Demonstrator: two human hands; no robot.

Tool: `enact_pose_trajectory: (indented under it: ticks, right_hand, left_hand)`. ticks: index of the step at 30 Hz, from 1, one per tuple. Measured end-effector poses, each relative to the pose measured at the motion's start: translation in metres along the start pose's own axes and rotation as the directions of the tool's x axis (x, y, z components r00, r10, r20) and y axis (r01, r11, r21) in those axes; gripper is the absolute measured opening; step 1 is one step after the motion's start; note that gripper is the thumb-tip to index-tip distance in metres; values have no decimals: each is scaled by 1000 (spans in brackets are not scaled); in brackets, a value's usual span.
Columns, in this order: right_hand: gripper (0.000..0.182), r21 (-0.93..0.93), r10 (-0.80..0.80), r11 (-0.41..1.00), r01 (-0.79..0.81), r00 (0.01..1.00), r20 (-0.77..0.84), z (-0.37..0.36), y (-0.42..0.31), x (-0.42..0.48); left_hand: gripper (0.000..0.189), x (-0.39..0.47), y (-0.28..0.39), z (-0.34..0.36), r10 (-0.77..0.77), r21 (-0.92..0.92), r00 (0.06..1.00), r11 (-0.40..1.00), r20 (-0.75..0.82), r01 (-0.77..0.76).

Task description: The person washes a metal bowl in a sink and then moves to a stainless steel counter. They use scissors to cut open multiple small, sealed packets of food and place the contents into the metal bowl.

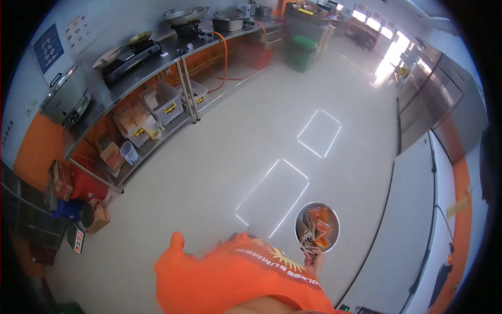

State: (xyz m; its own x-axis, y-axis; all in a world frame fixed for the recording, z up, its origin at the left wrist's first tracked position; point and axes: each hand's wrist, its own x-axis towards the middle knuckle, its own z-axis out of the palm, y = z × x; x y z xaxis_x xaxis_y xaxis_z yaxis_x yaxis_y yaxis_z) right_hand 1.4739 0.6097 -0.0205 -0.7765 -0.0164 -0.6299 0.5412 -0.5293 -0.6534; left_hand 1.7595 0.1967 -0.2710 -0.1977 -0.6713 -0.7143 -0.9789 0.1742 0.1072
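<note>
My right hand (313,261) grips the near rim of a round stainless steel bowl (336,225), held out in front of me to the right. Inside the bowl lie several clear plastic packets. Some packets (322,227) have orange contents, and others (306,227) look brownish. The packets overlap, so those underneath are partly hidden. My left hand is out of view; only the orange sleeve (176,245) shows on that side.
A steel worktable (117,94) with a rice cooker (66,100), a gas stove (133,61) and woks runs along the left wall. Plastic bins (162,103) fill its lower shelf. A white chest freezer (408,208) stands at right, with a green bin (302,53) farther ahead.
</note>
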Motion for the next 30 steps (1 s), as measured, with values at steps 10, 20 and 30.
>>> enact_pose_trajectory:
  ticks: [10, 20, 30]
  right_hand:
    - [37, -129, -147, 979, 155, 987, 66, 149, -121, 275]
    - [40, -343, 151, 935, -86, 975, 166, 391, -206, 537]
    - [34, -409, 275, 891, -198, 951, 140, 642, -116, 633]
  left_hand:
    - [53, 76, 596, -94, 855, -397, 497, 410, -145, -821]
    - [45, 130, 614, -211, 650, -195, 625, 609, -432, -769]
    - [46, 232, 521, -266, -626, -469, 780, 680, 29, 563]
